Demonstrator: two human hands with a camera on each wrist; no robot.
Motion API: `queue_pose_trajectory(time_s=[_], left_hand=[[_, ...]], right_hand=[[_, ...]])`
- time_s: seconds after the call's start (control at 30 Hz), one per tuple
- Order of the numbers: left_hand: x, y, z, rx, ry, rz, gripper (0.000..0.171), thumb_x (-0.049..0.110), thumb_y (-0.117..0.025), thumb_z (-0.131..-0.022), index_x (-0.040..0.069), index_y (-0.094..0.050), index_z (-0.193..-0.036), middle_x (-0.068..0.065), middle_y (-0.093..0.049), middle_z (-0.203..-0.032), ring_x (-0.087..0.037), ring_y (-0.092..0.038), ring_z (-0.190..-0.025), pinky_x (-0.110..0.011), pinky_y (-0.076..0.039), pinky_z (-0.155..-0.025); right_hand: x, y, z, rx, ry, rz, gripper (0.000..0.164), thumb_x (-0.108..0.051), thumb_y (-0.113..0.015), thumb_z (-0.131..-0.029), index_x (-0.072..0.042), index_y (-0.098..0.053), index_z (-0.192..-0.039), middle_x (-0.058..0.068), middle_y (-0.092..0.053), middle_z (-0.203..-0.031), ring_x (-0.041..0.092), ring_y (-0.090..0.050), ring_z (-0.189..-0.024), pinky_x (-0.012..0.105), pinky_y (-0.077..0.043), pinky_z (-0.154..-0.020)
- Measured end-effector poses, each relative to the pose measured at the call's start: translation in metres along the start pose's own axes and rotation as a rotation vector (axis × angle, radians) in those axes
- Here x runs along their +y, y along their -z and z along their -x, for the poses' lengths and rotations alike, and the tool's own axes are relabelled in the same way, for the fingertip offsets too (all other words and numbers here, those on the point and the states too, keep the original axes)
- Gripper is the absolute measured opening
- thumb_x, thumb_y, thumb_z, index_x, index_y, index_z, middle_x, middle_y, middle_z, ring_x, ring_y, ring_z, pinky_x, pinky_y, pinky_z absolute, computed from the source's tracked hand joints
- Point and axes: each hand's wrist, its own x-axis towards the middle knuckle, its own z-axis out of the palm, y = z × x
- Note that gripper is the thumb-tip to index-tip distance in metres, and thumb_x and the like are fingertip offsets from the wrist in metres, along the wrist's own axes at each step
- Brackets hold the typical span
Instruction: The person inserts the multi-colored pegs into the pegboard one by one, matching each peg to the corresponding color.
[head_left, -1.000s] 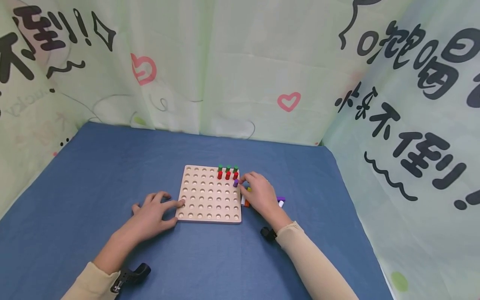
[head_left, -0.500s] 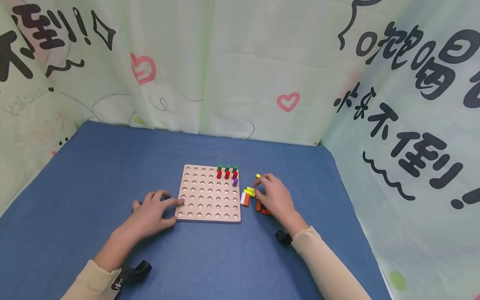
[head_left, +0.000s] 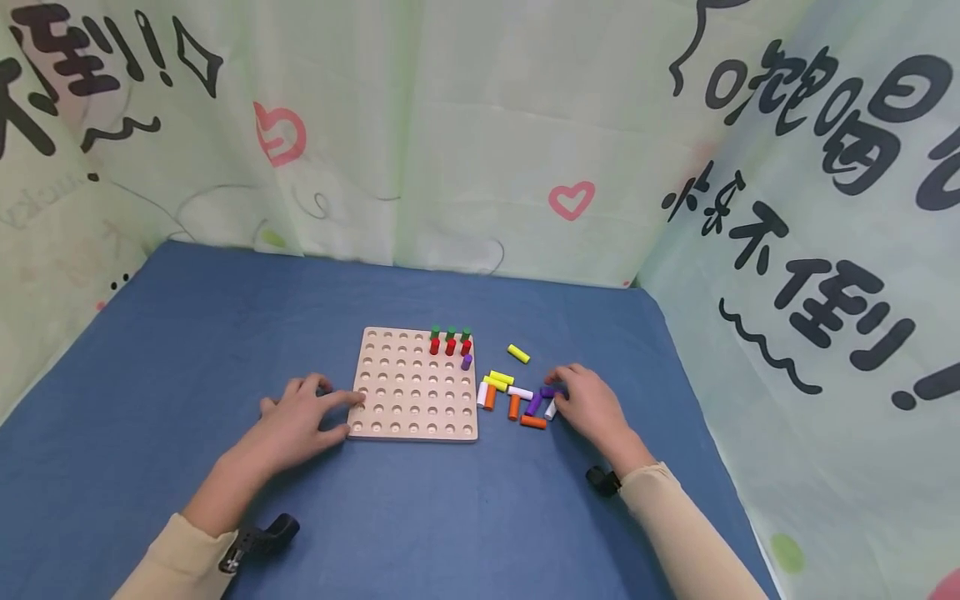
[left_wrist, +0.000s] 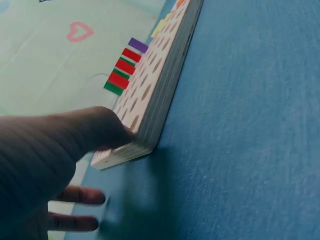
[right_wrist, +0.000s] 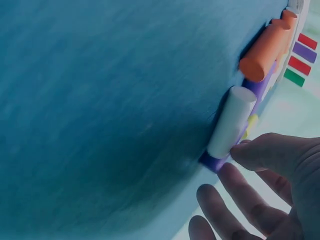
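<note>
A pale wooden pegboard (head_left: pixel 412 392) with rows of round holes lies on the blue cloth. Green pegs (head_left: pixel 451 332), red pegs (head_left: pixel 450 347) and one purple peg (head_left: pixel 467 362) stand upright at its far right corner. My left hand (head_left: pixel 296 425) rests at the board's left side, fingers extended, one fingertip on its top. To the right of the board my right hand (head_left: pixel 592 404) reaches down with spread fingers. Its thumb and index fingertips are right at the end of a lying purple peg (right_wrist: pixel 214 162), close beside a white peg (right_wrist: pixel 232 122).
Loose pegs lie between the board and my right hand: yellow pegs (head_left: pixel 501 378), orange pegs (head_left: pixel 533 422), another purple peg (head_left: pixel 533 405) and white ones. A single yellow peg (head_left: pixel 518 354) lies farther back. Printed curtains (head_left: pixel 480 150) border the cloth-covered table (head_left: pixel 300 292).
My right hand has moved from beside the standing purple peg rightward over the loose pegs to their far right end, uncovering them. My left hand has stayed at the board.
</note>
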Motion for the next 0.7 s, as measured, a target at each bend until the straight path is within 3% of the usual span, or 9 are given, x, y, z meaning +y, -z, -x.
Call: queue_pose_trajectory(time_s=[0.23, 0.5, 0.7], left_hand=[[-0.001, 0.003, -0.007, -0.022, 0.048, -0.003, 0.07, 0.041, -0.075, -0.087, 0.023, -0.053, -0.151, -0.027, -0.046, -0.143, -0.057, -0.04, -0.134, -0.085, -0.034, -0.085], [-0.002, 0.011, -0.017, -0.105, 0.078, -0.01, 0.075, 0.048, -0.076, -0.083, 0.026, -0.053, -0.151, -0.027, -0.044, -0.143, -0.056, -0.039, -0.134, -0.086, -0.034, -0.087], [-0.003, 0.013, -0.02, -0.131, 0.072, -0.007, 0.075, 0.048, -0.077, -0.082, 0.028, -0.053, -0.15, -0.026, -0.044, -0.142, -0.055, -0.039, -0.133, -0.085, -0.035, -0.086]], right_hand=[[0.007, 0.001, 0.002, -0.022, -0.024, -0.026, 0.022, -0.01, -0.069, -0.094, -0.011, -0.073, -0.116, 0.011, -0.069, -0.112, 0.026, -0.061, -0.09, 0.049, -0.055, -0.085], [0.005, -0.003, 0.0, -0.042, -0.016, -0.031, 0.02, -0.015, -0.068, -0.095, -0.011, -0.074, -0.114, 0.009, -0.068, -0.108, 0.024, -0.061, -0.091, 0.047, -0.055, -0.083], [-0.001, -0.004, -0.003, -0.051, -0.004, -0.037, 0.023, -0.014, -0.07, -0.093, -0.012, -0.073, -0.116, 0.009, -0.068, -0.109, 0.025, -0.061, -0.097, 0.048, -0.055, -0.085]])
